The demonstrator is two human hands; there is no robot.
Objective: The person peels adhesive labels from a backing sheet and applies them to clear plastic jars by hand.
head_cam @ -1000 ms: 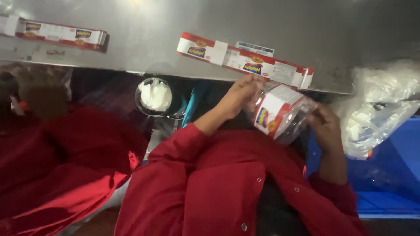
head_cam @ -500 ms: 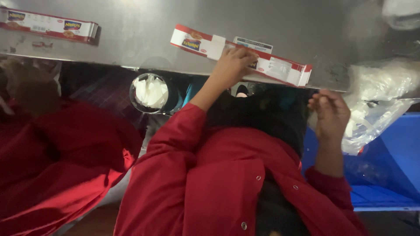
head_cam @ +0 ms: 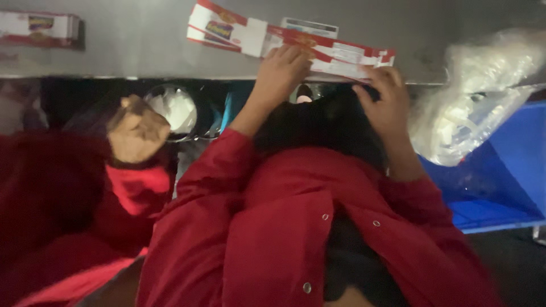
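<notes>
A flat red-and-white carton [head_cam: 250, 35] lies on the grey metal table [head_cam: 131, 45], near its front edge. My left hand [head_cam: 281, 71] rests on the carton's middle with its fingers curled over it. At the table edge, my right hand [head_cam: 387, 105] grips the carton's right end. Both arms are in red jacket sleeves. Something dark between my forearms hides the space under the table edge.
A second red-and-white carton [head_cam: 37, 27] lies at the table's far left. A co-worker in red is at the left with a hand [head_cam: 136, 128] raised beside a round container of white material [head_cam: 173, 111]. A clear plastic bag [head_cam: 478, 96] hangs over a blue bin [head_cam: 506, 176] on the right.
The red-and-white package held between my hands a second ago is gone from them. My left hand reached up to the flat carton, then my right hand joined it at the carton's right end.
</notes>
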